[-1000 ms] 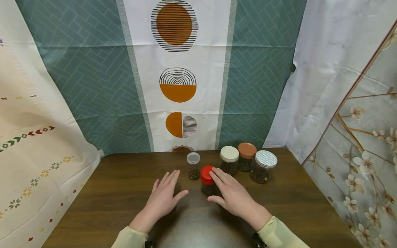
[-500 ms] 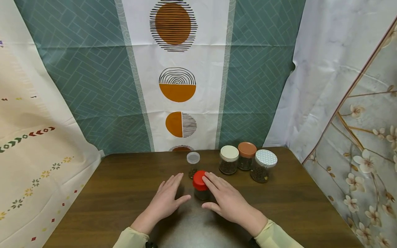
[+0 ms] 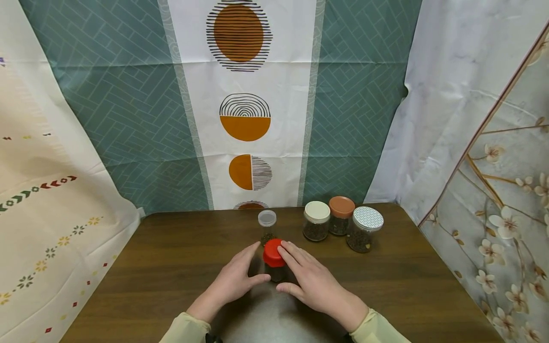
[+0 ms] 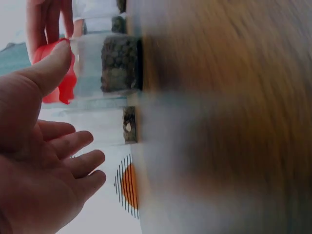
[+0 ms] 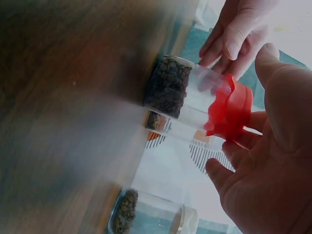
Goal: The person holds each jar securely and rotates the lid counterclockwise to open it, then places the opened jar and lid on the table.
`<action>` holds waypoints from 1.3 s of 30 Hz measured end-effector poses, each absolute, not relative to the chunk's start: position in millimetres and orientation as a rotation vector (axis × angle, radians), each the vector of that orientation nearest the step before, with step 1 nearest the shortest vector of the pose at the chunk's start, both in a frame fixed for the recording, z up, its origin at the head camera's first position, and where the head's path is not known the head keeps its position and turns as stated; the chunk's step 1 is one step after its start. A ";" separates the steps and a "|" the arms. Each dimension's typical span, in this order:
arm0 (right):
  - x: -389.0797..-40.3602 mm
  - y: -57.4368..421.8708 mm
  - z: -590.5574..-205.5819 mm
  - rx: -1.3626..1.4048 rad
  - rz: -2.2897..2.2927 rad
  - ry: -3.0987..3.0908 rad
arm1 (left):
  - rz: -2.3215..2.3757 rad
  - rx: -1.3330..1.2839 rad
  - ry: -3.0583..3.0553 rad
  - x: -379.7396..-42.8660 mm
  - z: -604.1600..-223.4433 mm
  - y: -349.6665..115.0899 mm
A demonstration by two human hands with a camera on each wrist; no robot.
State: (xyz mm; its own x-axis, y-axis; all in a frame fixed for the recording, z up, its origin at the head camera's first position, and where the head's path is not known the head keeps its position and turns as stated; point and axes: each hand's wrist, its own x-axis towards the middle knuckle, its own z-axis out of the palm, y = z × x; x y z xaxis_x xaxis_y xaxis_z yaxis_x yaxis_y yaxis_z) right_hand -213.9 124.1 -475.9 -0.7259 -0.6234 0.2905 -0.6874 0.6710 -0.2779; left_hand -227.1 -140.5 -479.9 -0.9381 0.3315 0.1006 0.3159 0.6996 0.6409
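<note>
A clear jar with a red lid stands upright on the table between the two hands. Dark bean-like pieces fill its lower part in the right wrist view. My right hand has its fingers nearly straight against the right side of the lid, its thumb apart from the jar. At the jar's left is my left hand, fingers extended and slightly bent, thumb out toward the jar; whether it touches cannot be told. Just behind stands a small jar with a translucent lid, its lower part partly hidden.
Grouped at the back right are a jar with a cream lid, one with an orange-brown lid and one with a patterned lid. The brown wooden table ends at a hanging patterned cloth.
The red-lidded jar has slid left and nearer, with my right hand's fingers at its lid. My left hand has come slightly right, closer to the jar.
</note>
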 end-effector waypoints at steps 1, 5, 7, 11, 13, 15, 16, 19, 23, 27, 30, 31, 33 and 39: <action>-213.6 124.1 -475.7 1.069 0.567 -2.717 | 1.084 0.565 2.867 -227.2 -479.9 -138.8; -211.3 124.3 -475.0 1.049 0.628 -2.738 | 1.089 0.623 2.853 -228.3 -482.1 -133.1; -209.8 125.0 -474.9 1.041 0.646 -2.744 | 1.084 0.639 2.855 -229.1 -483.6 -131.0; -207.0 127.3 -475.2 1.030 0.664 -2.731 | 1.091 0.657 2.853 -231.9 -486.6 -126.7; -206.2 128.8 -475.9 1.029 0.662 -2.718 | 1.095 0.665 2.846 -233.3 -487.8 -124.4; -205.5 130.4 -476.7 1.027 0.673 -2.712 | 1.103 0.676 2.838 -234.5 -488.9 -122.1; -205.1 131.3 -476.9 1.024 0.680 -2.716 | 1.111 0.683 2.835 -235.1 -489.5 -120.9; -204.0 134.3 -477.9 1.007 0.729 -2.737 | 1.127 0.705 2.832 -236.5 -490.7 -117.9; -203.0 138.1 -479.2 0.982 0.785 -2.758 | 1.140 0.711 2.835 -237.9 -492.1 -115.0; -201.4 141.1 -479.6 0.960 0.819 -2.771 | 1.138 0.695 2.841 -240.5 -494.6 -112.2; -200.0 143.2 -478.8 0.940 0.844 -2.785 | 1.117 0.693 2.863 -243.1 -495.3 -108.9; -199.8 143.9 -478.6 0.934 0.852 -2.791 | 1.107 0.693 2.873 -243.8 -495.3 -107.5; -199.5 145.5 -478.6 0.924 0.858 -2.800 | 1.095 0.694 2.890 -245.0 -495.1 -105.1; -199.4 149.2 -479.3 0.901 0.883 -2.813 | 1.064 0.722 2.912 -245.8 -493.9 -100.4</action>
State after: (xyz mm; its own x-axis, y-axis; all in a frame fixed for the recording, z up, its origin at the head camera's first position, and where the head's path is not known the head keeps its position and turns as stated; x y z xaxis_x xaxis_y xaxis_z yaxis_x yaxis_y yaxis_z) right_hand -199.4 149.2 -479.3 -0.8276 -0.5160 0.2208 -0.5496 0.6653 -0.5053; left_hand -245.8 -100.4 -493.9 -0.8963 0.4011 0.1893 0.4287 0.6739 0.6017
